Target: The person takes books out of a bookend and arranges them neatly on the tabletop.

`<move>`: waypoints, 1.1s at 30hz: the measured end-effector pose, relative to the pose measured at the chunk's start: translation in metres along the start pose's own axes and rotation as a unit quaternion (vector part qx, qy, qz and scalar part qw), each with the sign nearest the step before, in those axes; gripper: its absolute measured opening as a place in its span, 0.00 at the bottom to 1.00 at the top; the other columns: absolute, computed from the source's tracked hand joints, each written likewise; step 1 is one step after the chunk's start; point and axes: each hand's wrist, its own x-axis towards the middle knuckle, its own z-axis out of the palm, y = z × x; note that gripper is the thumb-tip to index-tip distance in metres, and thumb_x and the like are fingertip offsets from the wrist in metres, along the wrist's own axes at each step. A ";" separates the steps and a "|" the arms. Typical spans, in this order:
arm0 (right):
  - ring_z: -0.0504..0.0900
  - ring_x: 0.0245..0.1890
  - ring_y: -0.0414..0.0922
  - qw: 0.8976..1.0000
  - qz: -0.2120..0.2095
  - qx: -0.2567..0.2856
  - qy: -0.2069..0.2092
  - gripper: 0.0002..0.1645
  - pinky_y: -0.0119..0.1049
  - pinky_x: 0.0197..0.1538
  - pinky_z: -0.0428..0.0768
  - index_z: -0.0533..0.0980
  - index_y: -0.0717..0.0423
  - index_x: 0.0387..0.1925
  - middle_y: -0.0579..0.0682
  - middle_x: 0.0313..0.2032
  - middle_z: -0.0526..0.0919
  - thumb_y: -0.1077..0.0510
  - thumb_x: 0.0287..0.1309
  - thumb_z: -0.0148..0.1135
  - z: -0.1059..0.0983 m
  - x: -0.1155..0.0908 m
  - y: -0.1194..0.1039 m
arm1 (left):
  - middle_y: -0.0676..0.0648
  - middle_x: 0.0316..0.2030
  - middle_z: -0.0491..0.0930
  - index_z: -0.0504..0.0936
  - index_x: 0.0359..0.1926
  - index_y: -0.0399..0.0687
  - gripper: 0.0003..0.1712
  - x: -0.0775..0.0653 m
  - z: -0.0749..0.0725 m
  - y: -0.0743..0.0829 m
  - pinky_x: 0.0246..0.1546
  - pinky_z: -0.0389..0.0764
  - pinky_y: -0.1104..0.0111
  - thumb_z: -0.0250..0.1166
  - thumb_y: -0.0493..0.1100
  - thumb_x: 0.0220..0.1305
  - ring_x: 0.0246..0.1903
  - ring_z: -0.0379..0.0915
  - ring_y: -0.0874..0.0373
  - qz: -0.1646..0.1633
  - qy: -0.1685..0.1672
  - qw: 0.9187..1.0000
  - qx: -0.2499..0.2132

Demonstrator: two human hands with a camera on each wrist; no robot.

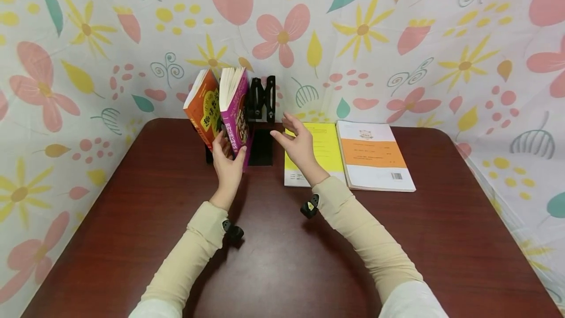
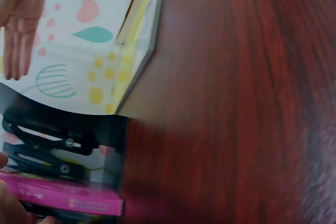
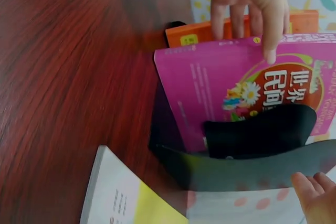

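A white backdrop printed with pink, yellow and teal flowers and leaves [image 1: 282, 37] hangs behind a dark reddish-brown wooden table [image 1: 273, 264]. In the head view, the left hand [image 1: 228, 168] grips a thick purple paperback book [image 1: 237, 112], upright but slightly tilted, at the left of a black bookend with crossed slats [image 1: 270, 99]; a thick orange book [image 1: 206, 107] leans just beyond it. The right hand [image 1: 301, 146] holds nothing, thumb and fingers parted, near the bookend's right side. Beside it lie a yellow-and-white book [image 1: 324, 153] and a white book with an orange band [image 1: 375, 156]. In the left wrist view, the purple spine lies beside the crossed slats, and the right fingers extend straight. In the right wrist view, the left thumb presses the purple front cover, its fingers behind; the right fingertips are close to the bookend's edge, whether touching I cannot tell.
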 end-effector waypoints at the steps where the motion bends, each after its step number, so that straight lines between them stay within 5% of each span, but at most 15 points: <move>1: 0.73 0.61 0.54 1.000 -0.002 0.004 0.004 0.36 0.44 0.58 0.76 0.66 0.59 0.65 0.60 0.60 0.73 0.60 0.56 0.67 0.002 0.000 0.001 | 0.33 0.57 0.67 0.63 0.65 0.40 0.36 0.000 0.001 -0.003 0.59 0.70 0.50 0.67 0.32 0.56 0.58 0.68 0.41 -0.002 -0.003 1.000 0.001; 17: 0.76 0.56 0.52 0.998 -0.041 0.013 0.037 0.31 0.46 0.53 0.79 0.70 0.61 0.62 0.61 0.57 0.77 0.67 0.56 0.64 0.018 0.004 0.004 | 0.32 0.61 0.65 0.56 0.68 0.37 0.36 0.013 -0.002 -0.022 0.65 0.61 0.50 0.60 0.29 0.61 0.62 0.62 0.41 0.010 -0.103 0.994 0.043; 25: 0.77 0.54 0.54 0.997 -0.059 0.009 0.041 0.29 0.48 0.53 0.79 0.70 0.61 0.62 0.63 0.57 0.76 0.67 0.57 0.63 0.021 0.005 0.005 | 0.34 0.67 0.58 0.51 0.71 0.39 0.39 0.015 0.002 -0.028 0.68 0.56 0.51 0.57 0.30 0.62 0.67 0.55 0.42 0.026 -0.109 0.992 0.061; 33: 0.79 0.53 0.53 0.997 -0.064 0.000 0.045 0.27 0.47 0.54 0.78 0.71 0.61 0.61 0.62 0.55 0.78 0.65 0.59 0.62 0.020 0.008 0.006 | 0.30 0.64 0.63 0.49 0.71 0.37 0.38 0.015 0.000 -0.028 0.66 0.61 0.50 0.55 0.30 0.63 0.63 0.62 0.39 0.022 -0.111 0.990 0.087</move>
